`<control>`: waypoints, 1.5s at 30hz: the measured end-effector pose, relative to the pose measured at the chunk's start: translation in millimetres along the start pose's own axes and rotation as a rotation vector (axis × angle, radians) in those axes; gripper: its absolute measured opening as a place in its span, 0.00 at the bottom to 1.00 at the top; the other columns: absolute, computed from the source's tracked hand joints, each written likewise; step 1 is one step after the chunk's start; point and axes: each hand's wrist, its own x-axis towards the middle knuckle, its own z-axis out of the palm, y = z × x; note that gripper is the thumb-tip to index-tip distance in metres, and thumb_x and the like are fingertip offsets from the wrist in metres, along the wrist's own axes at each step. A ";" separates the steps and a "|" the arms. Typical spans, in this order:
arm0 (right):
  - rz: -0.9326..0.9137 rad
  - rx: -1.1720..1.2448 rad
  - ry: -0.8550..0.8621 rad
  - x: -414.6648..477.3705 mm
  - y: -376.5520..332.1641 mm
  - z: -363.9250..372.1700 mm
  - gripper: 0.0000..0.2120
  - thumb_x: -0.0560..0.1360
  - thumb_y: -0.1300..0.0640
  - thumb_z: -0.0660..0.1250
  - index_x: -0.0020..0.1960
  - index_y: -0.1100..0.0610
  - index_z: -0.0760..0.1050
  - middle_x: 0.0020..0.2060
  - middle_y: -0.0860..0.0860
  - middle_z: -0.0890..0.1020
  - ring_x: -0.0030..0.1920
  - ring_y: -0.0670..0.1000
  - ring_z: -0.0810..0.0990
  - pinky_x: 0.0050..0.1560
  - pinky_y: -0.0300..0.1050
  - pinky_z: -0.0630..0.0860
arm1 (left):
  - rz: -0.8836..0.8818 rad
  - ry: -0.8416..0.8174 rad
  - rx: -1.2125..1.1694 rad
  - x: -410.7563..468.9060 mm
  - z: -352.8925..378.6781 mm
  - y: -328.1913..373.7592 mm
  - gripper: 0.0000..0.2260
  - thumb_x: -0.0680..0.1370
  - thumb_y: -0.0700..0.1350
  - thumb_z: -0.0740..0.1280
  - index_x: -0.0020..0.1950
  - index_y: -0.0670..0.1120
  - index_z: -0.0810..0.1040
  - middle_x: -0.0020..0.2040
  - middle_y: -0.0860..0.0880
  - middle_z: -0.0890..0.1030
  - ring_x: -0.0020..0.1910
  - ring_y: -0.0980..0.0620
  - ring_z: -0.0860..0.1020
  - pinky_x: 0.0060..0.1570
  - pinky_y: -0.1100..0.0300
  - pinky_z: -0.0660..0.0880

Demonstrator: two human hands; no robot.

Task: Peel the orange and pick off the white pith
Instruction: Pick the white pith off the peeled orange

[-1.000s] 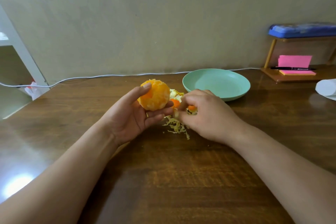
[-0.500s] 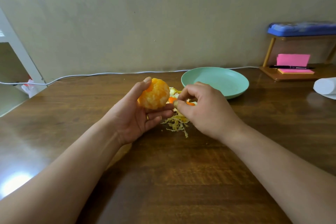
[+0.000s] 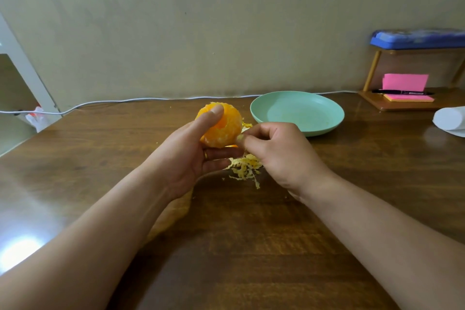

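**Item 1, orange (image 3: 222,131).** Peeled. Bright orange flesh mottled with pale patches of pith, and one deeper orange bare spot near your thumb. It is held above the table (image 3: 251,234), left of centre and just left of the plate.

**Item 2, left hand (image 3: 188,161).** Palm up, it cradles the orange. Your thumb lies over the top and your fingers curl beneath. There is a ring (image 3: 205,154) on one finger.

**Item 3, right hand (image 3: 279,151).** Fingers curled. Your thumb and forefinger pinch at the orange's lower right side. What lies between the tips is too small to tell.

**Item 4, pith heap (image 3: 245,168).** Pale yellow shreds on the table, below and between your hands. Peel scraps (image 3: 247,125) lie just beyond.

**Item 5, green plate (image 3: 302,113).** On the table to the right, farther off than the orange.

**Item 6, sundries.**
- White cable (image 3: 125,101) along the far edge.
- Wooden stand (image 3: 377,104) at far right, with pink notes (image 3: 405,82), a pen (image 3: 402,92) and a blue case (image 3: 417,38) on top.
- White roll (image 3: 449,118) at the right edge.
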 end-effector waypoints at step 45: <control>-0.323 -0.262 0.039 10.5 -7.1 -41.8 0.09 0.80 0.52 0.75 0.59 0.42 0.82 0.51 0.38 0.87 0.53 0.39 0.85 0.54 0.43 0.83 | 0.317 0.147 0.540 -2.5 -7.6 -6.7 0.33 0.65 0.57 0.82 0.67 0.55 0.76 0.57 0.52 0.83 0.50 0.54 0.86 0.48 0.50 0.87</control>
